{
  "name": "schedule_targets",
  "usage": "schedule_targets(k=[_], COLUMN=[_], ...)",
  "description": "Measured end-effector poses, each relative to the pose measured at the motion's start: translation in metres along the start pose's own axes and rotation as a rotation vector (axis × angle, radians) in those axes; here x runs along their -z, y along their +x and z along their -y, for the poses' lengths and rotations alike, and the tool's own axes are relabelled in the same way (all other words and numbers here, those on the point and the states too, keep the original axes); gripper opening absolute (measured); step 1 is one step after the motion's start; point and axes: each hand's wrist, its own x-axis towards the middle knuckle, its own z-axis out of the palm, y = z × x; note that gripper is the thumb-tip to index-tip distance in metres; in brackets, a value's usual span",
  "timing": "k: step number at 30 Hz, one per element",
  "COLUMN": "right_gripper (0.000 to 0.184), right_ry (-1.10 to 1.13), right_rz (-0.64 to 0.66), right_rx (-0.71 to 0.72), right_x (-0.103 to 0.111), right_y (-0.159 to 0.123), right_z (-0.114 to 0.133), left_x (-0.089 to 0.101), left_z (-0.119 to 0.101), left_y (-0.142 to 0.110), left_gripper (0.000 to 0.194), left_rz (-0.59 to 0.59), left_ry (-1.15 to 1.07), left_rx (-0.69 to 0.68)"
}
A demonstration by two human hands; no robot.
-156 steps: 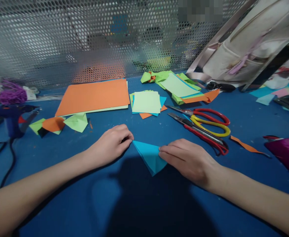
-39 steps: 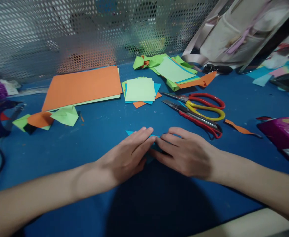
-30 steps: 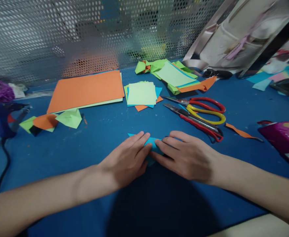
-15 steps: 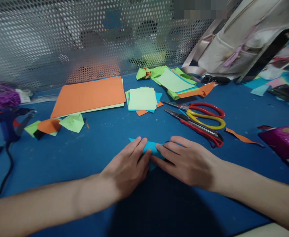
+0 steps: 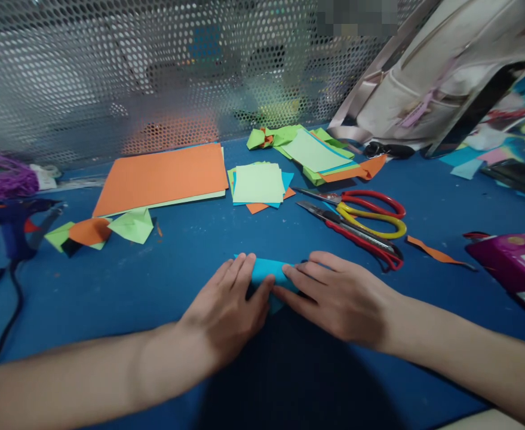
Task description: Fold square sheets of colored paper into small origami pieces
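Note:
A folded piece of blue paper [image 5: 269, 272] lies on the blue tabletop between my two hands. My left hand [image 5: 229, 301] presses on its left part, with the fingertips along the upper edge and the thumb at the lower fold. From the other side, my right hand [image 5: 334, 289] grips its right end, fingers and thumb close together on it. Both hands partly cover the paper, and a small corner of it sticks out below the thumbs. Just beyond my right hand are a box cutter [image 5: 356, 230] and scissors with red and yellow handles [image 5: 372, 224].
Orange sheets [image 5: 163, 179] and a stack of small paper squares [image 5: 257, 183] lie toward a perforated metal panel [image 5: 110, 77]. Folded paper pieces [image 5: 132, 226] and a blue glue gun [image 5: 14, 221] are at left. A purple case [image 5: 508, 263] and a light bag [image 5: 405, 89] occupy the right.
My left fingers have shifted slightly left along the blue paper, baring more of its middle. My right hand keeps its hold. The view has tilted a little.

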Motion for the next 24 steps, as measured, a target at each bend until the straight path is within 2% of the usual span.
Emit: schedule_targets(k=[3,8,18,21,24], right_gripper=[0.032,0.030,0.030,0.031,0.030], right_ry=[0.004,0.000,0.070,0.092,0.212], right_rz=[-0.002,0.070,0.093,0.101,0.127], right_rx=[-0.008,0.037,-0.070,-0.057,-0.069], right_x=[0.002,0.009,0.009,0.011,0.016], right_y=[0.000,0.001,-0.002,-0.002,-0.006], right_z=[-0.001,-0.005,-0.001,-0.005,-0.013], left_x=[0.001,0.003,0.007,0.008,0.010], left_z=[0.001,0.003,0.009,0.009,0.010], left_y=[-0.001,-0.001,0.001,0.002,0.004], left_gripper=[0.034,0.033,0.036,0.035,0.037], left_rz=[0.023,0.029,0.059,0.067,0.049], left_ry=[-0.006,-0.008,0.002,-0.017,-0.027], left_rx=[0.020,0.061,0.008,0.007,-0.002])
